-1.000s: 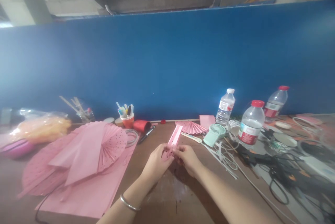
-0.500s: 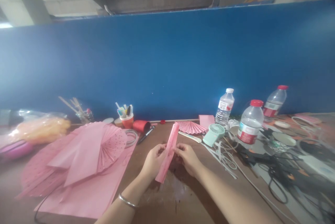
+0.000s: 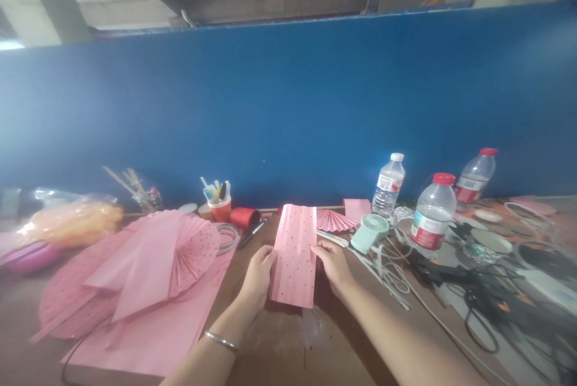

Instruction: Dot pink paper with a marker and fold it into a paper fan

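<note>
Two edges, one sheet (image 3: 294, 257): the pink dotted sheet is held at both long sides, above the middle of the table (image 3: 265, 350), faint lengthwise creases across it.
Left hand (image 3: 258, 275): closed in a pinch on the sheet's left edge, thumb uppermost, a bracelet (image 3: 220, 341) on the wrist.
Right hand (image 3: 334, 266): closed in a pinch on the sheet's right edge, the other fingers curled.
Behind the sheet: a small pleated fan (image 3: 336, 221), partly covered by it in this view, and a plain pink piece (image 3: 357, 208).
Left side: a pile (image 3: 155, 254) of pink pleated and flat paper; beyond it, a clear bag (image 3: 72, 217) with yellowish contents and a purple item (image 3: 31, 258).
Beside the pile: a coil (image 3: 228, 237), a black pen (image 3: 253, 233), a red spool (image 3: 244, 217) on its side and an upright cup (image 3: 220, 210) of pens.
Right side: a mint electric fan (image 3: 372, 231) lying near the pleated one, a white-capped bottle (image 3: 388, 184), and two red-capped bottles, one nearer (image 3: 433, 214), one farther (image 3: 476, 177).
Far right: tangled cables (image 3: 480, 314), blurred.
Back: a blue wall (image 3: 279, 103).
</note>
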Tool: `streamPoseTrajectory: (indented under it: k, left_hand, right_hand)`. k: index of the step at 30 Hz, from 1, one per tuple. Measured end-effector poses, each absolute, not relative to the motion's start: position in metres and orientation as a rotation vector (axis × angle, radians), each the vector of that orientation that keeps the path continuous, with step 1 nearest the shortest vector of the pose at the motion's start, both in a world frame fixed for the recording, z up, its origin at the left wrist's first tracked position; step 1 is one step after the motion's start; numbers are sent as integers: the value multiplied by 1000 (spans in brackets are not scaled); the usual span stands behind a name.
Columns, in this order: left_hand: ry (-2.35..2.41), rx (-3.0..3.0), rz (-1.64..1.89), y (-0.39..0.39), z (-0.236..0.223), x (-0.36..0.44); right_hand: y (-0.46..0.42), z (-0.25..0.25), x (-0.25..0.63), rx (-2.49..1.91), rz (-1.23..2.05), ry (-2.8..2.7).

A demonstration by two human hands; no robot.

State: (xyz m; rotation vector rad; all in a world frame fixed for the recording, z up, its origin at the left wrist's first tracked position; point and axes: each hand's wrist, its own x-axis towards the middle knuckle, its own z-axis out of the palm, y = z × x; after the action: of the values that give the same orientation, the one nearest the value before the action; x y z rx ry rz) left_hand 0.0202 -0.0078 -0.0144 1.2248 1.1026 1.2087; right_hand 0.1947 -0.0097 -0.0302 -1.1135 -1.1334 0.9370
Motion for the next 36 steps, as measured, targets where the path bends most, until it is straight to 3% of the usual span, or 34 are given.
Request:
streamPoseTrajectory:
  k: [12,21,31,36]
  left_hand:
    - [868,1027,1208,-9,-12,22]
    - [941,1063,1173,0,-25,16]
    - [983,1131,1158,-2,-23,16]
    - [1284,1440,1274,-4,-15,17]
  right_hand:
    - [-11,-28,193,-933,1117,-985]
    - [-13,-25,192,-815,1453,-935]
    - [-11,-28,192,-934,1366,-976]
    - [-9,-30,191,-1010,1247,-1046]
